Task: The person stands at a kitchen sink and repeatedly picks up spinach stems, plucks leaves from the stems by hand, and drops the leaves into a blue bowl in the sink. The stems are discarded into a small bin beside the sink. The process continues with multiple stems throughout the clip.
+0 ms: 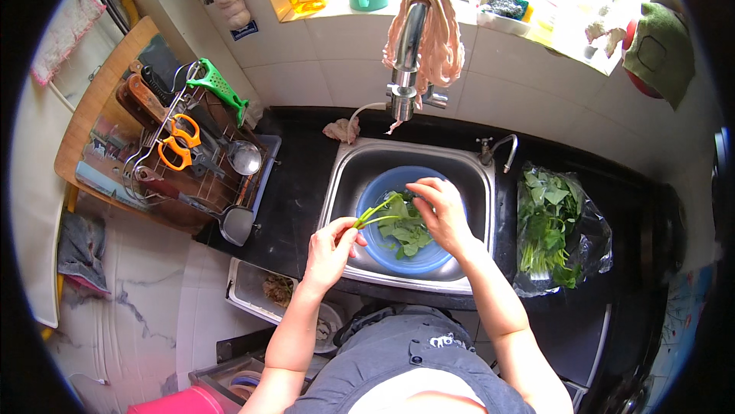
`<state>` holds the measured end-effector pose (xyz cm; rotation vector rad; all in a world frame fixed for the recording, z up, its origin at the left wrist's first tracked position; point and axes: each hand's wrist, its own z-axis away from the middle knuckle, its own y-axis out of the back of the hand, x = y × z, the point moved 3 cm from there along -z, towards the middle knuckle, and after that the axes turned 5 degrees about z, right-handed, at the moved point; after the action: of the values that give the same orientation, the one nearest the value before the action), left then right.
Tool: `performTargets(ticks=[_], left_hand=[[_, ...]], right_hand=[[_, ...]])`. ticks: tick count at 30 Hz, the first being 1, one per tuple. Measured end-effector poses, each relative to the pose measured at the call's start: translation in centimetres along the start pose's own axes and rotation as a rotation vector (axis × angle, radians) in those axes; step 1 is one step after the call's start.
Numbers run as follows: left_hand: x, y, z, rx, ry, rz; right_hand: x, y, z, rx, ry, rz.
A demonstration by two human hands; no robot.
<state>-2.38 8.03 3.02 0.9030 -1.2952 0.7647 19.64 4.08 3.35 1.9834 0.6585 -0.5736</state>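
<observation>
My left hand pinches a few thin green vegetable stems at the near left rim of a blue plastic basin. Toward the right, the stems reach over the basin. Inside it, loose green leaves lie in water. My right hand is over the basin's right side, thumb and fingers apart, with nothing visible between them. The basin stands in a stainless steel sink. On the black counter right of the sink lies a clear plastic bag of leafy greens.
A tall tap draped with pinkish cloth strands rises behind the sink. A small tap stands at its back right corner. To the left, a wire rack holds knives, orange-handled scissors and a ladle. An open white drawer-like bin sits below the counter.
</observation>
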Motion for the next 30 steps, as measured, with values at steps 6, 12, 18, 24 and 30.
performTargets(ticks=[6, 12, 18, 24, 30], left_hand=[[0.7, 0.2, 0.0, -0.034, -0.022, 0.020], [2.2, -0.5, 0.8, 0.007, -0.047, -0.211], [3.1, -1.2, 1.0, 0.017, -0.080, -0.307], [3.4, -0.9, 0.6, -0.044, -0.211, -0.403], [4.6, -1.0, 0.2, -0.061, -0.450, -0.668]], right_hand=[[-2.0, -0.1, -1.7, -0.297, 0.165, 0.002], [-2.8, -1.1, -1.4, -0.059, 0.263, 0.254], [-1.9, -1.7, -1.2, 0.157, -0.048, 0.381], [-4.6, 0.4, -1.9, -0.245, 0.057, -0.117], [-5.4, 0.4, -2.3, -0.518, 0.184, 0.020]])
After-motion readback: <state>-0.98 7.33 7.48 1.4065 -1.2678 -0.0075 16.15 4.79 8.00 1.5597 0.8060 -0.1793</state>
